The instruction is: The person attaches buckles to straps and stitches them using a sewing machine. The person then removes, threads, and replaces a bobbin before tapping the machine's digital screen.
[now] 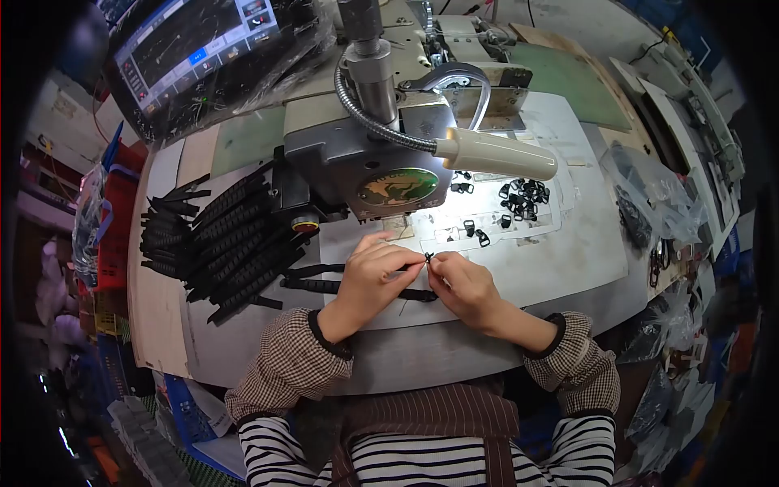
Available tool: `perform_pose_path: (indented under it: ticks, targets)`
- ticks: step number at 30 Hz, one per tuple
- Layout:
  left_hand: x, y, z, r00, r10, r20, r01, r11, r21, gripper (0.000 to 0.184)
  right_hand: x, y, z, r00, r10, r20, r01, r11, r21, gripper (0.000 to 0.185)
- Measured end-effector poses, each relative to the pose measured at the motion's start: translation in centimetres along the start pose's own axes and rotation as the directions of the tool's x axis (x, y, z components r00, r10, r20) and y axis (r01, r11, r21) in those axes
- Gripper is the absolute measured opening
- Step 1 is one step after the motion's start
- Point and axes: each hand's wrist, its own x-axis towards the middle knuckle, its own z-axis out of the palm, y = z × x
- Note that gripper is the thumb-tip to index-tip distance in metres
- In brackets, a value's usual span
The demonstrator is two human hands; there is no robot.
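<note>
Between the fingertips of both hands is a small black buckle (429, 257), partly covered by the fingers. My left hand (375, 272) pinches it from the left with thumb and forefinger. From the other side, the thumb and forefinger of my right hand (466, 286) close on the same piece. A black webbing strap (316, 286) lies on the table and passes beneath my left hand, its end (419, 295) showing just below the fingers. Whether the strap is joined to the buckle is hidden.
Left of the hands lies a pile of black straps (235, 243). Loose black buckles (523, 199) are scattered under the lamp (503, 154). Ahead stands a sewing machine head (369, 158) with a red button (305, 226). A wrapped screen (203, 49) is behind; a plastic bag (657, 191) sits right.
</note>
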Motion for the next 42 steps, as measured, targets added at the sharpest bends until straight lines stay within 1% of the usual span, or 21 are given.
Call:
perform_pose_path:
  ticks: [3, 5, 6, 8, 11, 14, 17, 18, 20, 21, 23, 26, 30, 32, 33, 35, 36, 38, 39, 41, 42]
  targets:
    - [-0.1, -0.1, -0.2, 1.000, -0.025, -0.016, 0.025, 1.000, -0.002, 0.007, 0.2, 0.3, 0.2, 0.998, -0.065, 0.012, 0.066, 0.998, -0.025, 0.019]
    - [-0.2, -0.3, -0.2, 0.998, -0.055, -0.035, 0.054, 0.998, -0.035, 0.010, 0.3, 0.4, 0.4, 0.999, -0.052, 0.005, 0.052, 0.998, 0.035, 0.021]
    - [-0.3, -0.4, -0.3, 0.992, -0.124, -0.026, 0.121, 0.989, -0.083, 0.010, 0.3, 0.4, 0.6, 0.999, -0.044, 0.001, 0.044, 0.997, 0.065, 0.022]
    - [-0.3, -0.8, -0.5, 0.966, -0.258, 0.002, 0.254, 0.951, -0.177, 0.012, 0.2, 0.0, 0.6, 0.997, 0.068, 0.031, -0.072, 0.987, 0.140, 0.025]
    - [-0.1, -0.5, -1.0, 0.946, -0.312, 0.092, 0.325, 0.889, -0.324, 0.016, 0.4, -0.4, 0.3, 0.971, 0.221, 0.090, -0.236, 0.948, 0.213, 0.027]
    - [0.2, -0.4, -1.6, 0.964, -0.198, 0.177, 0.211, 0.976, -0.057, 0.020, 0.4, -0.4, 0.2, 0.933, 0.318, 0.171, -0.356, 0.888, 0.290, 0.024]
    - [-0.1, -1.6, -1.5, 0.957, 0.013, 0.291, -0.008, 1.000, -0.022, 0.021, 0.1, 0.4, 0.1, 0.901, 0.335, 0.275, -0.427, 0.798, 0.426, 0.020]
    - [-0.4, -2.2, -1.5, 0.959, 0.046, 0.278, -0.041, 0.999, -0.026, 0.020, 0.0, 0.6, 0.1, 0.891, 0.329, 0.312, -0.446, 0.758, 0.476, 0.019]
    - [-0.8, -2.9, -1.5, 0.961, 0.113, 0.252, -0.109, 0.994, -0.030, 0.018, 0.3, 0.4, -0.1, 0.878, 0.335, 0.341, -0.468, 0.746, 0.473, 0.018]
    - [-0.9, -2.9, -1.6, 0.965, 0.113, 0.235, -0.116, 0.993, -0.002, 0.017, 0.4, 0.3, -0.2, 0.872, 0.339, 0.353, -0.479, 0.740, 0.472, 0.018]
    - [-1.0, -2.6, -1.7, 0.973, 0.116, 0.201, -0.129, 0.990, 0.052, 0.017, 0.5, 0.0, -0.1, 0.877, 0.337, 0.341, -0.471, 0.740, 0.479, 0.017]
    - [-1.2, -2.8, -1.6, 0.969, 0.198, 0.145, -0.205, 0.978, 0.034, 0.020, 0.6, 0.1, -0.1, 0.867, 0.347, 0.359, -0.490, 0.725, 0.484, 0.015]
    - [-1.2, -3.0, -1.5, 0.972, 0.189, 0.142, -0.190, 0.982, -0.007, 0.018, 0.6, 0.2, -0.2, 0.857, 0.331, 0.394, -0.500, 0.720, 0.482, 0.012]
    - [-1.1, -2.9, -1.7, 0.973, 0.169, 0.159, -0.160, 0.985, -0.065, 0.017, 0.6, 0.2, 0.0, 0.822, 0.357, 0.443, -0.565, 0.606, 0.560, 0.012]
    - [-1.0, -2.8, -1.8, 0.971, 0.131, 0.199, -0.117, 0.990, -0.082, 0.017, 0.5, 0.2, 0.0, 0.804, 0.368, 0.468, -0.594, 0.543, 0.594, 0.012]
    - [-0.9, -2.7, -2.2, 0.959, 0.057, 0.278, -0.027, 0.994, -0.109, 0.017, 0.5, 0.3, 0.2, 0.786, 0.379, 0.489, -0.619, 0.476, 0.625, 0.011]
    - [-1.0, -2.7, -2.1, 0.964, 0.058, 0.260, -0.029, 0.993, -0.112, 0.016, 0.5, 0.3, 0.2, 0.776, 0.382, 0.502, -0.630, 0.441, 0.639, 0.011]
    - [-1.1, -2.6, -1.7, 0.973, 0.060, 0.223, -0.035, 0.993, -0.116, 0.016, 1.0, 0.1, -0.3, 0.783, 0.355, 0.511, -0.616, 0.554, 0.559, 0.010]
    - [-1.1, -2.6, -1.7, 0.969, 0.073, 0.237, -0.052, 0.994, -0.093, 0.016, 1.3, 0.2, -0.5, 0.786, 0.342, 0.516, -0.603, 0.608, 0.516, 0.010]
    - [-1.0, -2.5, -1.8, 0.959, 0.099, 0.265, -0.089, 0.995, -0.050, 0.017, 1.4, 0.9, -0.7, 0.727, 0.338, 0.597, -0.675, 0.511, 0.532, 0.011]
    - [-1.0, -2.1, -2.0, 0.963, 0.028, 0.267, -0.019, 0.999, -0.035, 0.016, 1.4, 1.4, -0.7, 0.696, 0.333, 0.636, -0.709, 0.460, 0.535, 0.012]
